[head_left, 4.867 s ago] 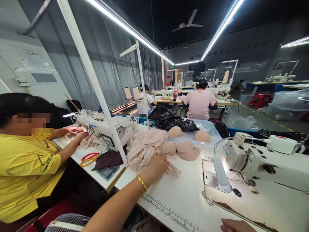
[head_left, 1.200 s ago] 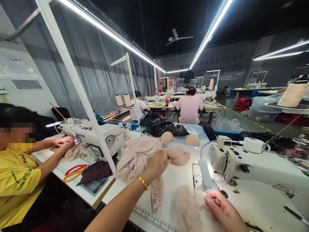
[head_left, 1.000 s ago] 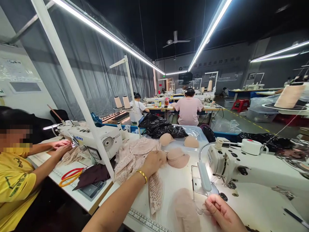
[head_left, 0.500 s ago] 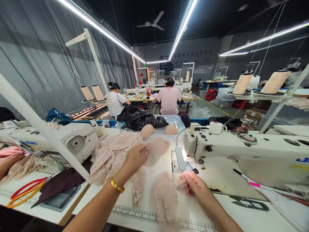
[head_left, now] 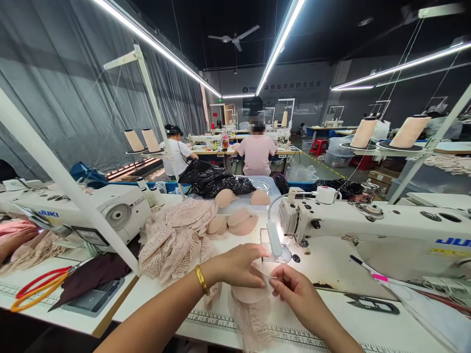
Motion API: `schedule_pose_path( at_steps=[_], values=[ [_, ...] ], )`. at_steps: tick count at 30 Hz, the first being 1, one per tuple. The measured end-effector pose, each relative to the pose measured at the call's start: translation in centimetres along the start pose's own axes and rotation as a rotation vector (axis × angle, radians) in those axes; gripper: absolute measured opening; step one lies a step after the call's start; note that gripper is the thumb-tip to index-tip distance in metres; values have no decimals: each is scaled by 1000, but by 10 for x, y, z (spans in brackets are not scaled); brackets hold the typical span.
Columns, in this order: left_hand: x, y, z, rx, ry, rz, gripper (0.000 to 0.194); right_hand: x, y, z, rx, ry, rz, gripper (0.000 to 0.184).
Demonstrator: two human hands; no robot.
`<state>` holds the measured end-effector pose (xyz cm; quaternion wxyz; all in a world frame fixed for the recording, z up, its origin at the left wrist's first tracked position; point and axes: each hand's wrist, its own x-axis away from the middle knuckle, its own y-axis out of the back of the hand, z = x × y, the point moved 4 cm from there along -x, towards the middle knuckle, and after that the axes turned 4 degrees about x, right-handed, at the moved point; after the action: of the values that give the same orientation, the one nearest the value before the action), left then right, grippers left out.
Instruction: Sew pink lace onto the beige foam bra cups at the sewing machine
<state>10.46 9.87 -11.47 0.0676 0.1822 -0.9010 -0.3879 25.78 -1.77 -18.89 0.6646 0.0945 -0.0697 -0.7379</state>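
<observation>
My left hand (head_left: pixel 239 264), with a gold bracelet at its wrist, is curled over a beige bra cup (head_left: pixel 247 294), its thumb and fingers spread around the cup's upper part. Close on its right, my right hand (head_left: pixel 292 289) pinches a thin pale edge of beige fabric at the cup's side. Under the cup, a beige lace piece (head_left: pixel 254 321) hangs toward the table's front edge. Two stacks of bra cups (head_left: pixel 243 221) lie beyond my hands. A heap of beige lace (head_left: pixel 176 235) lies to the left of them.
A sewing machine (head_left: pixel 368 235) with a lit lamp (head_left: pixel 273 239) stands at right. Thread snips (head_left: pixel 373 304) and a pen (head_left: pixel 362 264) lie before it. Orange-and-red-handled scissors (head_left: pixel 40 289) lie at left. More cups (head_left: pixel 260 197) rest on a clear bin. Co-workers sit ahead.
My left hand has come from the cup stacks toward me with a bra cup, down over the lace piece. My right hand stays near the same place, still pinching.
</observation>
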Motion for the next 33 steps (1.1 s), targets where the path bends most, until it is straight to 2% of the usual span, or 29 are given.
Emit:
schedule_pose_path(
  at_steps=[1,2,3,4,6,8,9,10,12,14,16,19,20,22,24,28,33],
  values=[
    [-4,-3,-1,75,-43,113,58,3,1,9,59,33,30,36],
    [-7,-4,-1,146,-64,214,57,6,3,18,128,76,50,33],
    [-9,-4,-1,195,-61,278,50,9,6,27,199,123,53,31],
    [-10,-1,0,215,-43,290,39,11,11,37,265,174,27,30],
    [-10,10,2,193,-14,196,29,14,22,52,384,312,-103,25],
    [-5,23,1,157,-19,36,30,18,30,64,505,528,-308,16],
    [0,28,1,130,-29,-50,29,19,31,66,570,653,-406,17],
    [6,32,1,69,-49,-139,26,21,29,66,630,772,-477,25],
    [20,33,1,-186,-124,-278,18,19,23,58,732,927,-520,41],
    [34,21,2,-533,-201,-289,18,12,16,43,809,930,-438,40],
    [44,2,7,-757,-238,-170,14,4,13,25,864,847,-305,35],
    [47,-23,7,-805,-290,1,33,-3,16,3,857,690,-82,31],
    [44,-28,5,-801,-324,17,32,-5,19,-3,836,632,-20,30],
    [29,-35,1,-811,-399,6,17,-10,27,-13,810,528,75,32],
    [8,-41,3,-822,-445,3,14,-16,36,-18,846,545,103,36],
    [-27,-56,19,-811,-435,28,21,-26,51,-22,939,740,81,42],
    [-28,-64,26,-738,-480,-220,24,-22,60,-24,989,743,72,44]
  ],
)
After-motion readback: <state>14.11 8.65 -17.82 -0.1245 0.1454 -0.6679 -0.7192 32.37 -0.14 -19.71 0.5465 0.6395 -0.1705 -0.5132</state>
